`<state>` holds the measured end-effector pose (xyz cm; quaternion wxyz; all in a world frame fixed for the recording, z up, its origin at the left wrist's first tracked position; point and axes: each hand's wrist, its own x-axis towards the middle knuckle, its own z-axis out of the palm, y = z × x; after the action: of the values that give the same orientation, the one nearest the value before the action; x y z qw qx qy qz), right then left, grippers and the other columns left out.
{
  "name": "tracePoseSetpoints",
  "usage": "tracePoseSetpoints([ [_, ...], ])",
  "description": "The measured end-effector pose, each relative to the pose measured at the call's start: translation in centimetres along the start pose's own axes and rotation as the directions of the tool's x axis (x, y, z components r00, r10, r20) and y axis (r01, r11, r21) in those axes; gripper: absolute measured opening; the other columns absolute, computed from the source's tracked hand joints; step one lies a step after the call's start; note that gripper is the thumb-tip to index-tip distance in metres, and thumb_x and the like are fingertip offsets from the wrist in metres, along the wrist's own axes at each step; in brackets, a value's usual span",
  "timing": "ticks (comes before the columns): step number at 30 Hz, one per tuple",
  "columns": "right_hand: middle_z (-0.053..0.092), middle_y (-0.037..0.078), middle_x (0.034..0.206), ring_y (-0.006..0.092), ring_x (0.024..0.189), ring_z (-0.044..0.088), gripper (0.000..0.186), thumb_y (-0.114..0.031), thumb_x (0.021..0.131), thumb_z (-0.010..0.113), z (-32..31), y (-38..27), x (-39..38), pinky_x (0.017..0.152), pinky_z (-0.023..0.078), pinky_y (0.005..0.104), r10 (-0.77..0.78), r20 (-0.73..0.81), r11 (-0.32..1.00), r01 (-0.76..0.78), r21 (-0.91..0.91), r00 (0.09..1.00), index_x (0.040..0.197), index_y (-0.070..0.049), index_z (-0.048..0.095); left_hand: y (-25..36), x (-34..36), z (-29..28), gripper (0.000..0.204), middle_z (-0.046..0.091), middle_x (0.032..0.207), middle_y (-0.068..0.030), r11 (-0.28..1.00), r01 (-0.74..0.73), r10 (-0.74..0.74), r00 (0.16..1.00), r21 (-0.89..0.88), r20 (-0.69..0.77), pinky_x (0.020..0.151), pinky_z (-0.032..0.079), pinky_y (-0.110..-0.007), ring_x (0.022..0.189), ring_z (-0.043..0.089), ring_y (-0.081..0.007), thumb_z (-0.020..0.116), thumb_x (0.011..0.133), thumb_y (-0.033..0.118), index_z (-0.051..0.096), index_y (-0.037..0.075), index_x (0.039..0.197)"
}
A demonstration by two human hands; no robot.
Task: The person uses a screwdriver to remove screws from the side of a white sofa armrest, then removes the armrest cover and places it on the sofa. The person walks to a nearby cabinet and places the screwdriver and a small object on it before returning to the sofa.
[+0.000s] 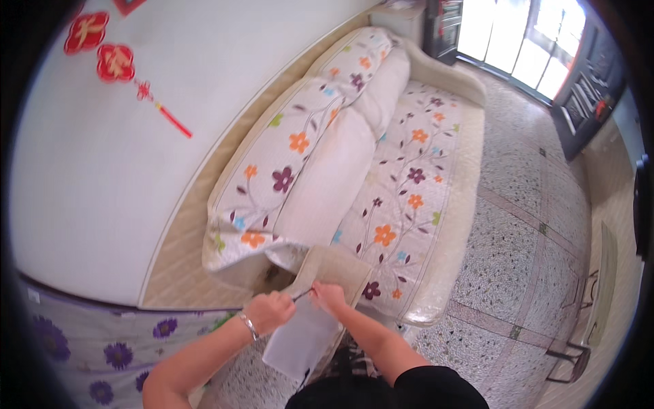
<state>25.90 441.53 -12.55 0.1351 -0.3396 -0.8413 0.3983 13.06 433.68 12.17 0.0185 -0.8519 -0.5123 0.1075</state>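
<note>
My left hand [271, 312], with a silver bracelet at its wrist, is closed on one end of a thin dark strip [302, 295]. The fingers of my right hand [328, 298] pinch the strip's other end, a short way off. Below both hands is a whitish, translucent, bag-like thing [298, 342] with a pale edge. Whether the strip belongs to it I cannot tell. Just beyond my hands is the beige armrest [340, 269] of a sofa, whose seat carries a flowered cover [409, 184].
Flowered back cushions [293, 146] line the wall side of the sofa. A purple-flowered cloth [102, 347] is at the lower left. Speckled stone floor [504, 266] runs along the right, past a chair [575, 361] and toward bright glass doors [521, 41]. Red ornaments [116, 63] hang on the wall.
</note>
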Motion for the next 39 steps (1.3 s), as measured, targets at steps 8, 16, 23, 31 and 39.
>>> tracePoseSetpoints([
  [8,0.062,0.007,0.063,0.0282,0.059,0.062,0.017,-0.027,0.085,0.052,-0.9,-1.4,0.0,0.053,0.047,0.0424,0.043,0.070,0.980,-0.056,0.191,0.997,0.081,-0.011,0.053,-0.5,1.9,0.4,0.021,0.052,0.076,-0.0084,0.940,0.293,-0.272,0.953,-0.174,0.135,0.051,0.048,-0.040,0.061,0.059,-0.0275,0.069,0.068,0.025,0.055,0.011,0.075],
  [16,0.064,0.008,0.067,0.0283,0.062,0.064,0.017,-0.029,0.086,0.052,2.0,-0.4,0.2,0.054,0.048,0.0419,0.066,-0.163,0.998,-0.068,-0.005,0.984,0.086,-0.012,0.054,-3.5,4.8,-1.0,0.045,0.065,0.090,-0.0251,0.558,0.803,-0.615,0.571,-0.212,0.544,0.076,0.052,-0.042,0.088,0.064,-0.0361,0.066,0.071,0.039,0.067,-0.002,0.088],
  [23,0.064,0.009,0.069,0.0299,0.065,0.064,0.019,-0.032,0.086,0.053,2.1,0.8,0.6,0.057,0.049,0.0440,0.164,-0.068,0.977,-0.172,-0.129,0.984,0.088,-0.013,0.056,-3.0,4.3,-1.8,0.032,0.064,0.091,-0.0199,0.754,0.604,-0.467,0.769,-0.257,0.437,0.071,0.052,-0.044,0.084,0.064,-0.0358,0.063,0.075,0.034,0.065,0.003,0.082],
  [31,0.064,0.009,0.069,0.0291,0.066,0.065,0.016,-0.028,0.080,0.057,2.6,0.7,1.0,0.056,0.049,0.0435,0.133,-0.105,0.988,-0.141,-0.070,0.986,0.085,-0.013,0.055,-2.8,3.4,1.1,0.007,0.054,0.073,-0.0078,0.985,-0.172,0.173,0.982,-0.022,0.070,0.052,0.052,-0.035,0.065,0.063,-0.0240,0.062,0.070,0.017,0.060,0.011,0.070],
  [39,0.065,0.008,0.070,0.0288,0.066,0.065,0.016,-0.029,0.082,0.054,1.7,0.8,1.0,0.056,0.049,0.0437,0.103,-0.093,0.993,-0.109,-0.054,0.990,0.086,-0.014,0.057,-6.0,5.1,-0.3,0.024,0.066,0.083,-0.0159,0.555,0.802,-0.553,0.555,-0.222,0.621,0.067,0.053,-0.039,0.073,0.065,-0.0290,0.067,0.070,0.034,0.070,0.011,0.076],
])
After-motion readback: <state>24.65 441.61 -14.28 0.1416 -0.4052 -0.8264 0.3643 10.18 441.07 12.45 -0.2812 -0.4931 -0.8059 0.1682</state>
